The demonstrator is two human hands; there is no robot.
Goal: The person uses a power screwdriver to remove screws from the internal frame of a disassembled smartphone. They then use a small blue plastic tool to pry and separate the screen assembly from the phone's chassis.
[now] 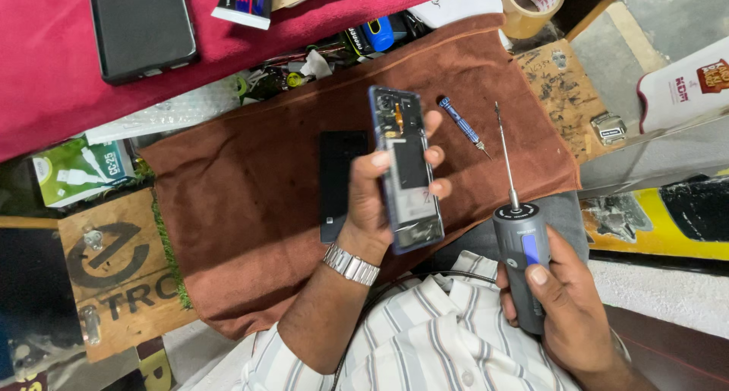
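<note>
My left hand (372, 201), with a metal watch (351, 264) on its wrist, holds an opened blue-framed phone (408, 175) upright over a brown cloth (250, 209); the phone's inner parts face me. My right hand (573, 307) grips a grey electric screwdriver (522, 258) with a long thin bit (505, 156) that points away from me, to the right of the phone and apart from it. A flat black panel (334, 171) lies on the cloth just behind my left hand. A small blue screwdriver (463, 125) rests on the cloth between the phone and the bit.
A black phone (140, 26) and a printed box (243, 0) lie on a red cloth (45, 72) at the far left. A brown tape roll (534, 4) is at the top right. A green-and-white box (76, 171) and a wooden board (114, 269) sit at left.
</note>
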